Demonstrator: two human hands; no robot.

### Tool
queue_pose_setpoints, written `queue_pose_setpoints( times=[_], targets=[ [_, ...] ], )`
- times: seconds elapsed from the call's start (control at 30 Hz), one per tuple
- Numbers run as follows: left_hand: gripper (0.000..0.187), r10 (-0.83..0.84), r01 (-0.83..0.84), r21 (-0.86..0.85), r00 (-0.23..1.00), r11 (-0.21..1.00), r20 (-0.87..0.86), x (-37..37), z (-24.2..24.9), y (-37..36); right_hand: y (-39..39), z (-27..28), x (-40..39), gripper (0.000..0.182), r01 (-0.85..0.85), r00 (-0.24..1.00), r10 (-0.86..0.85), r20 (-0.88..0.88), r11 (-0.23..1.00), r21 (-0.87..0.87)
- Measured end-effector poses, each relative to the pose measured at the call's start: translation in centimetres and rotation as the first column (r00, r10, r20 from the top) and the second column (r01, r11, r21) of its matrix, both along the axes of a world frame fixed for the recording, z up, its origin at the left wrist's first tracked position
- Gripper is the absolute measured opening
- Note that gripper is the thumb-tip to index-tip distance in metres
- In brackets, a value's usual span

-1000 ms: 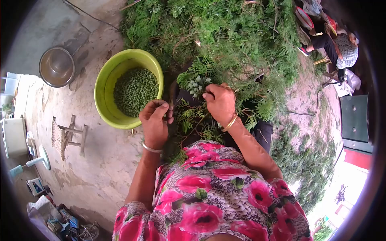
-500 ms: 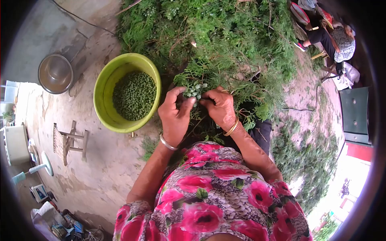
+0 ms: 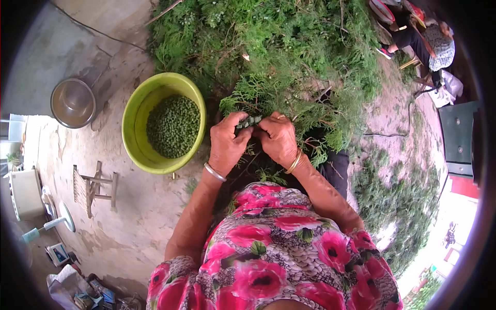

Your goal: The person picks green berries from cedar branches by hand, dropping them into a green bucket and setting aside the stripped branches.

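A conifer sprig with pale green, berry-like cones [image 3: 249,122] is between my two hands, over the leafy branches. My left hand [image 3: 227,143] pinches its left side with thumb and forefinger. On the other side, my right hand [image 3: 279,139] has its fingers closed at the sprig's right end; its fingertips are partly hidden. To the left of my hands stands a yellow-green plastic bucket [image 3: 133,98], part-filled with small green cones [image 3: 173,126]. Feathery green branches [image 3: 268,57] are heaped in front of me.
A metal basin [image 3: 73,103] and a small wooden stool [image 3: 93,188] stand on the floor at left. Far right, another person [image 3: 439,51] sits by the heap. Loose greenery [image 3: 392,191] covers the ground to my right. A green box-like object [image 3: 458,135] is at the right edge.
My hands have closed in on the cone cluster, and less of it shows between my fingers. My left hand has shifted slightly right. The whole view has moved a little.
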State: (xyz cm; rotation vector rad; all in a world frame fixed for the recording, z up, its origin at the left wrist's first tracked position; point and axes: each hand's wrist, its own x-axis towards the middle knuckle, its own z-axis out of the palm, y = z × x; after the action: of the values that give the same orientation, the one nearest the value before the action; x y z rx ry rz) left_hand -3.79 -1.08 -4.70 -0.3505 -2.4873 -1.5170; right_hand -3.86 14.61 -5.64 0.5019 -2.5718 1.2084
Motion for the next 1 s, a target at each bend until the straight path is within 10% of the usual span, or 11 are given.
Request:
queue_pose_setpoints(
  times=[0.33, 0.4, 0.57, 0.67, 0.73, 0.93, 1.0],
  targets=[
    [0.023, 0.098, -0.092, 0.095, 0.993, 0.991, -0.058, 0.9, -0.5, 0.0, 0.4, 0.2, -0.2, 0.006, -0.027, 0.997, 0.025, 0.076, 0.999, 0.030],
    [0.018, 0.005, -0.307, 0.530, 0.869, 0.790, 0.495, 1.2, 0.6, -0.8, 0.4, 0.2, -0.1, 0.005, -0.020, 0.995, 0.022, 0.093, 0.999, -0.026],
    [0.021, 0.244, -0.563, 0.666, 0.822, 0.490, 0.515, 0.1, 1.5, -7.1, 0.7, 0.2, 0.2, 0.008, -0.006, 0.995, 0.014, 0.097, 0.996, -0.087],
    [0.030, 0.319, -0.429, 0.593, 0.903, 0.682, 0.287, -0.2, 0.0, -13.9, 0.5, 0.2, 0.1, 0.010, -0.003, 0.991, 0.019, 0.134, 0.993, -0.116],
    [0.028, 0.520, -0.530, -0.067, 0.845, 0.846, -0.121, -0.9, 1.7, -15.4, 0.4, 0.0, 0.1, 0.012, 0.051, 0.983, -0.016, 0.181, 0.980, -0.193],
    [0.033, 0.500, -0.523, -0.070, 0.840, 0.849, -0.212, -0.4, 3.1, -10.7, 0.4, 0.2, -0.1, 0.014, 0.094, 0.970, -0.018, 0.244, 0.948, -0.303],
    [0.034, 0.150, -0.165, 0.069, 0.971, 0.984, 0.185, 0.6, 5.3, -5.7, 0.4, 0.6, -0.1, 0.015, 0.097, 0.966, -0.015, 0.257, 0.947, -0.307]
  ],
)
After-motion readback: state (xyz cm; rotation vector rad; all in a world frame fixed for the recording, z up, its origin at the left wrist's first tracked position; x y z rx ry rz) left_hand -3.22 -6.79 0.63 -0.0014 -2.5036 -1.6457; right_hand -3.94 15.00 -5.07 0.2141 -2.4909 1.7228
